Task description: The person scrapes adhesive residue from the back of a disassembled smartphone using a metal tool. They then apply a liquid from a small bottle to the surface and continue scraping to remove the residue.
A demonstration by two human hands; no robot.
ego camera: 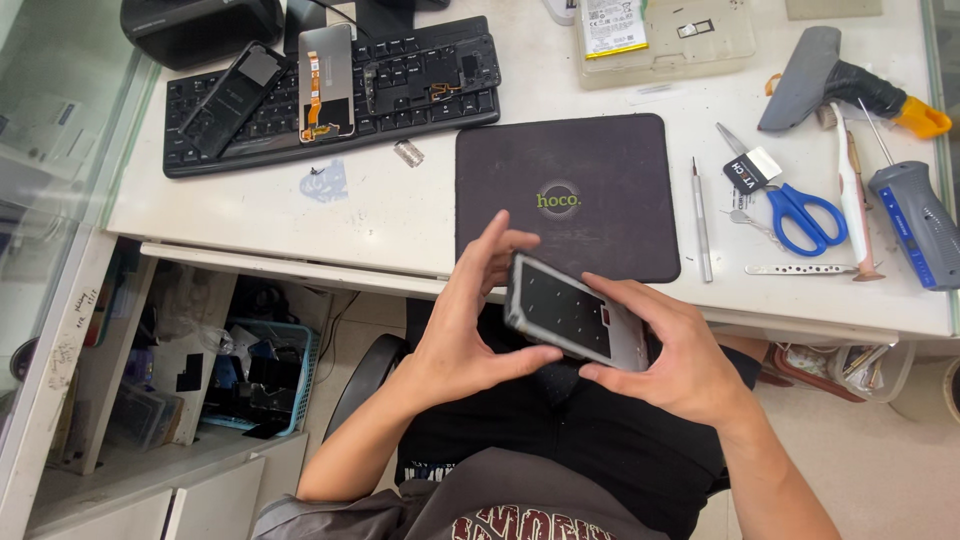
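Above the lap, just off the desk's near edge: a grey-framed phone body with a dark inner face [573, 312] is held tilted between both hands.
Left hand [468, 322]: closed on the phone's left end, thumb beneath the lower edge, fingers [497, 240] raised over the top corner.
Right hand [672, 350]: closed on the phone's right end, fingers curled under it, thumb along the lower edge.
Desk [400, 215]: white top, beyond the hands.
Mat: a dark rectangular work mat [566, 190] lies on the desk just beyond the phone.
Keyboard: a black keyboard [330, 95] sits at the far left, carrying a black phone back cover [232, 98], a display panel with an orange flex cable [326, 82] and a black phone frame [430, 65].
Tools on the right: blue-handled scissors [795, 208], a slim metal pick [701, 220], metal tweezers [805, 269], a grey and blue screwdriver [912, 220] and a grey heat tool with a yellow tip [840, 85].
Far edge: a clear plastic tray [700, 40] holding a flat battery [612, 27].
Under the desk: a teal basket [300, 375] of dark parts.
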